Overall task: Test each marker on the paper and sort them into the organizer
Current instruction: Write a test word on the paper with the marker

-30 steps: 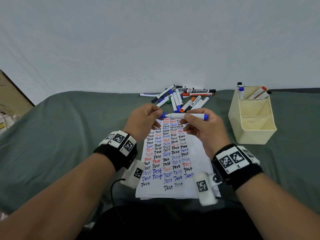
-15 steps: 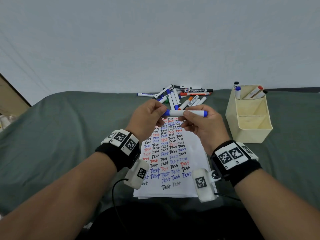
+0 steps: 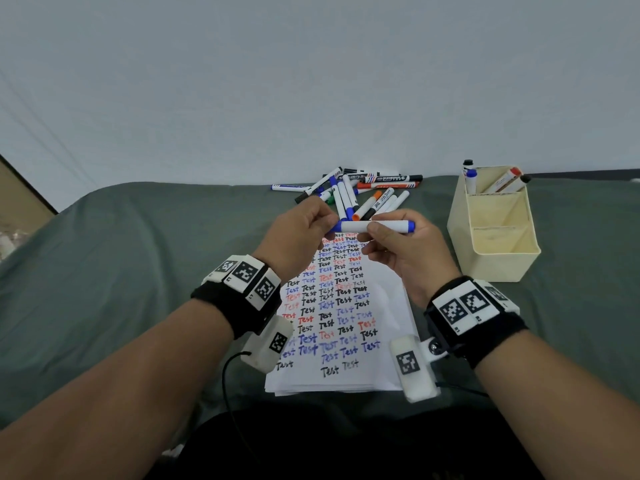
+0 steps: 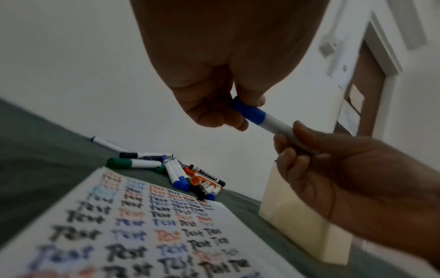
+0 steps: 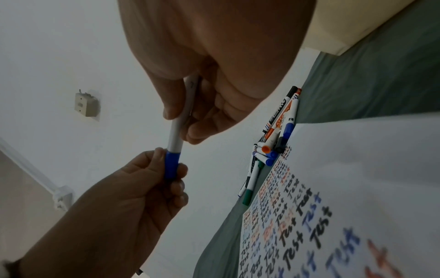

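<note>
The white marker with a blue cap (image 3: 374, 226) lies level, cap leftward, left hand (image 3: 298, 237) pinching the cap, right hand (image 3: 408, 254) gripping the barrel.

Plain white wall (image 3: 311, 81) behind a grey-green cloth-covered table (image 3: 104, 271); wall switch (image 5: 86, 105); brown door (image 4: 366, 84)

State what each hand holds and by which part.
One blue marker between both: the left hand pinches its blue cap, the right hand grips its white barrel.
</note>
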{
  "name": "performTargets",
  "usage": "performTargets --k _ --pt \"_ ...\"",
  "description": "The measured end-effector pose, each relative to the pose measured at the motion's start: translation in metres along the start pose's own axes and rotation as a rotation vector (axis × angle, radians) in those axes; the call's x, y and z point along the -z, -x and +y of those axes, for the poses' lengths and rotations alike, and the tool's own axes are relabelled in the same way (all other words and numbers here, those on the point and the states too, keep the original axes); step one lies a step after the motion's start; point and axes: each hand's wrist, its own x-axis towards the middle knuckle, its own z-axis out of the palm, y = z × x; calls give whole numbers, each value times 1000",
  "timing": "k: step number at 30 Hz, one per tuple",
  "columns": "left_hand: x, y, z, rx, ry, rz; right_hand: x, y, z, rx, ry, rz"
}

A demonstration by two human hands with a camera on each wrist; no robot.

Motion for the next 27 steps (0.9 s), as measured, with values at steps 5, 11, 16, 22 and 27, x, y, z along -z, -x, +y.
performTargets --k 5,11,16,22,27 --pt "3 -8 7 -184 -246 3 -2 -14 -20 -19 79 2" --pt "12 -11 3 -308 -341 -50 -13 -28 -37 -14 228 -30" --pt "26 -7 -27 -235 -445 -81 -11 -48 -30 -66 713 -47" --pt "51 10 -94 113 -609 -122 16 -63 -10 -108 1650 -423" --pt "70 27 -125 308 -756 -171 38 -62 19 -267 1859 -494"
